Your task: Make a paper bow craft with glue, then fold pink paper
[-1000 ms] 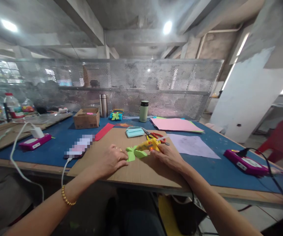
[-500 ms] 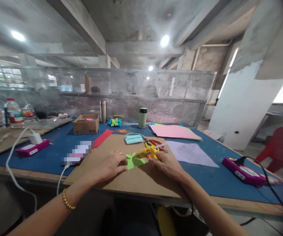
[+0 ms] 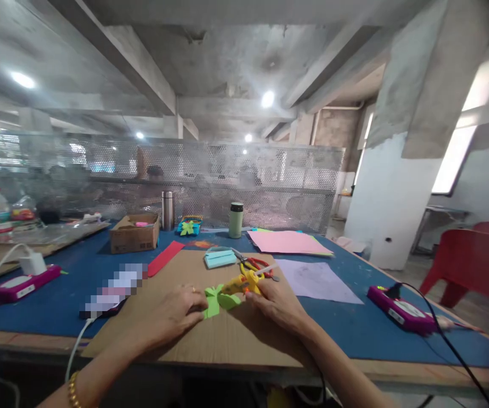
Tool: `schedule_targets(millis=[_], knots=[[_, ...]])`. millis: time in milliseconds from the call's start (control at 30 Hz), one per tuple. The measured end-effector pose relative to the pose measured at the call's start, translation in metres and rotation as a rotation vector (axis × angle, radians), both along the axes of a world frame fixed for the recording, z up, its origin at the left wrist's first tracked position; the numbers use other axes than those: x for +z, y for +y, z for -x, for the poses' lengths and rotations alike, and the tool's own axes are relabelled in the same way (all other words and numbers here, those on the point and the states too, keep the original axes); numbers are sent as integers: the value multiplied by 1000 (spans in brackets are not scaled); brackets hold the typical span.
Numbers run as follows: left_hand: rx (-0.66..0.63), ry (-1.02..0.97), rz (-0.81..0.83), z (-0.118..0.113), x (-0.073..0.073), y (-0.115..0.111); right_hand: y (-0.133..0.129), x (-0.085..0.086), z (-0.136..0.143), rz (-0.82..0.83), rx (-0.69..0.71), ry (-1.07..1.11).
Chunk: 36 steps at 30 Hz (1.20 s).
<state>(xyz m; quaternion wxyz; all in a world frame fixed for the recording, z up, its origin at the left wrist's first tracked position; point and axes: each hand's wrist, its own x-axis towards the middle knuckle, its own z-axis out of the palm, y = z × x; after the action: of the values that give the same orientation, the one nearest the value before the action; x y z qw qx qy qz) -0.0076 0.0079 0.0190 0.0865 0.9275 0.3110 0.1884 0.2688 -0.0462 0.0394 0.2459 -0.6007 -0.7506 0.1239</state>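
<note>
A yellow hot glue gun (image 3: 244, 281) is in my right hand (image 3: 279, 303), its nozzle pointing left over a green paper cutout (image 3: 212, 305). A clear glue stick (image 3: 266, 269) sticks out of the gun's back end. My left hand (image 3: 185, 309) rests on the cardboard, its curled fingers pressing the cutout's left edge. The cutout has petal-like folded parts and lies on the brown cardboard sheet (image 3: 210, 343). Just beyond the gun are a folded light blue paper piece (image 3: 220, 259) and pliers with red and yellow handles (image 3: 256, 265).
Red paper strip (image 3: 165, 258), phone (image 3: 103, 309) and cardboard box (image 3: 134, 241) lie left. A steel flask (image 3: 168, 211) and green bottle (image 3: 236, 221) stand behind. Pink sheets (image 3: 289, 242), a lilac sheet (image 3: 318, 281) and a purple power strip (image 3: 399, 309) with a black cable are right.
The view has tilted up and turned slightly right, so everything sits lower and further left. Both hands keep nearly the same pose, with the glue gun still at the green cutout.
</note>
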Motion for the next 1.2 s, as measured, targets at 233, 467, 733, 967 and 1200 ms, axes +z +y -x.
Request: schedule_targets(millis=[233, 467, 733, 967, 1200], knots=[[-15, 281, -246, -12, 2, 1, 4, -2, -1, -1, 13, 6], [14, 377, -439, -25, 1, -17, 5, -4, -2, 19, 34, 43], [103, 292, -345, -17, -6, -5, 5, -3, 0, 9, 16, 14], [70, 89, -149, -4, -1, -2, 5, -3, 0, 13, 54, -3], [80, -126, 57, 0, 9, 1, 5, -4, 0, -35, 44, -81]])
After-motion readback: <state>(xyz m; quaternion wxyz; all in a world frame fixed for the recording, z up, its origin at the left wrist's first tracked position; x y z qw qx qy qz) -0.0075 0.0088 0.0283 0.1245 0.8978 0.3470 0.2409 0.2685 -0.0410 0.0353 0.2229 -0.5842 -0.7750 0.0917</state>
